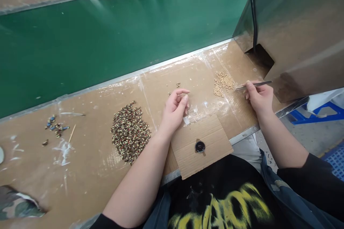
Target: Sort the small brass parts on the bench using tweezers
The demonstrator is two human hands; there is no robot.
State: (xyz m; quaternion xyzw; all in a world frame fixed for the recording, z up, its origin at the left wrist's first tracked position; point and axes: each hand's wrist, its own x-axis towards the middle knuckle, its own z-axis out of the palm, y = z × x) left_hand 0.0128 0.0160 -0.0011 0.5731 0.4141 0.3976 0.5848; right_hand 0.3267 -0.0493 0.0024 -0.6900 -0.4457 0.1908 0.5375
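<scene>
My right hand (259, 96) grips a pair of dark tweezers (264, 83), their tips pointing left toward a loose heap of small tan beads (224, 82). Over the middle of the bench my left hand (176, 109) is closed, thumb against curled fingers; whatever it may hold is hidden. A few small metal pieces (177, 85) lie just beyond it. To its left spreads a big pile of small brass-coloured and dark parts (130, 132). In front of my body, a piece of cardboard (185, 164) carries a small round dish of dark liquid (200, 146).
Farther left lie some blue-and-brass pieces (56, 127), a thin wooden stick (72, 133) and a white stick (72, 113). A green belt (120, 39) runs behind the brown bench top (88, 171). A metal housing (301, 35) with a black cable (254, 14) stands at the right.
</scene>
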